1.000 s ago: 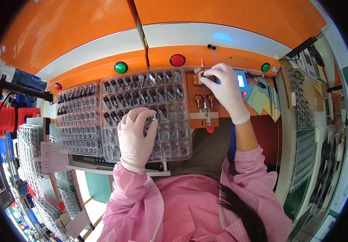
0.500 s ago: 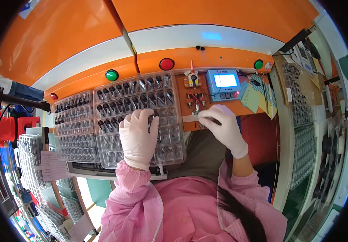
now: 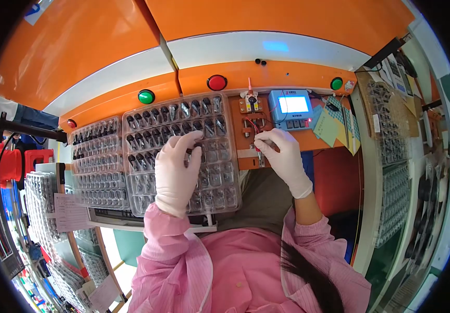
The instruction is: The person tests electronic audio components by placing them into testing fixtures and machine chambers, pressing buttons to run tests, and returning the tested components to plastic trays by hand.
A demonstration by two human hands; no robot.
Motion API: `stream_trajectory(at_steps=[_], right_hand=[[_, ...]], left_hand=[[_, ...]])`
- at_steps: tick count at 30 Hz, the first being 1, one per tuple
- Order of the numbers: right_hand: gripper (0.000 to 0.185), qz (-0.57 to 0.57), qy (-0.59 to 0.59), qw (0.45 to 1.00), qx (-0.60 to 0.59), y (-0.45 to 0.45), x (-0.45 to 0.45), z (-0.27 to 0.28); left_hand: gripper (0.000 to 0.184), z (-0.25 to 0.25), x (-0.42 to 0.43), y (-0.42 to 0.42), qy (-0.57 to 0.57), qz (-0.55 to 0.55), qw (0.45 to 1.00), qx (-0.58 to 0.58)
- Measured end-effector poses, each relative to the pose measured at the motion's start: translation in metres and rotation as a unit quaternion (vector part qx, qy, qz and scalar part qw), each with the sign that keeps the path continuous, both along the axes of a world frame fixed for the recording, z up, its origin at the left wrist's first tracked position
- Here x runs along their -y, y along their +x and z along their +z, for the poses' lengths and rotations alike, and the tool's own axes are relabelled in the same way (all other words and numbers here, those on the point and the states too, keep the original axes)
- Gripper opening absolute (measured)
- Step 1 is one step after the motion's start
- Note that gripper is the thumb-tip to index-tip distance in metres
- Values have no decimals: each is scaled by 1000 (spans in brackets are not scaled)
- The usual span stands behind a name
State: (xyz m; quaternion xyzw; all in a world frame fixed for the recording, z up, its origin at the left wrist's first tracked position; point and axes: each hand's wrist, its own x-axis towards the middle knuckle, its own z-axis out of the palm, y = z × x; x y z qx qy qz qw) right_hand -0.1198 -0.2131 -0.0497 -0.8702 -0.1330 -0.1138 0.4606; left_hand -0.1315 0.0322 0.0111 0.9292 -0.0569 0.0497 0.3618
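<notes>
My left hand [image 3: 177,172], in a white glove, is over a clear plastic tray [image 3: 233,201] of small dark, glossy parts [image 3: 173,111]. Its thumb and forefinger are apart, and a dark part shows near the gap between them, seated or loose I cannot tell. At the tray's right side, my right hand [image 3: 283,159], also gloved, pinches a small red-wired connector [image 3: 257,149] over the orange bench fixture. The fingertips cover most of that connector.
A blue meter with a lit screen [image 3: 293,106] stands behind my right hand, beside a small clamp fixture [image 3: 252,104]. A second parts tray [image 3: 99,161] lies to the left. Coloured paper notes [image 3: 329,129] and tweezers lie to the right. Red and green buttons [image 3: 216,82] line the panel.
My left thumb and forefinger have spread from the dark part they were around. My right hand has moved slightly left and up, its fingertips closing on the red-wired connector.
</notes>
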Motion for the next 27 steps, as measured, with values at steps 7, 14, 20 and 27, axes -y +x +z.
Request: stream_trajectory(at_steps=[7, 14, 20, 27], right_hand=[[12, 25, -17, 999, 37, -19, 1, 20], [9, 35, 13, 998, 51, -33, 2, 21], [9, 0, 16, 1000, 19, -26, -3, 14], [11, -7, 34, 999, -14, -25, -4, 11]], left_hand=[[21, 15, -20, -14, -376, 3, 917, -134], [23, -3, -22, -18, -469, -8, 874, -124], [32, -11, -27, -22, -615, -67, 767, -172], [34, -4, -20, -25, -681, -65, 698, -211]])
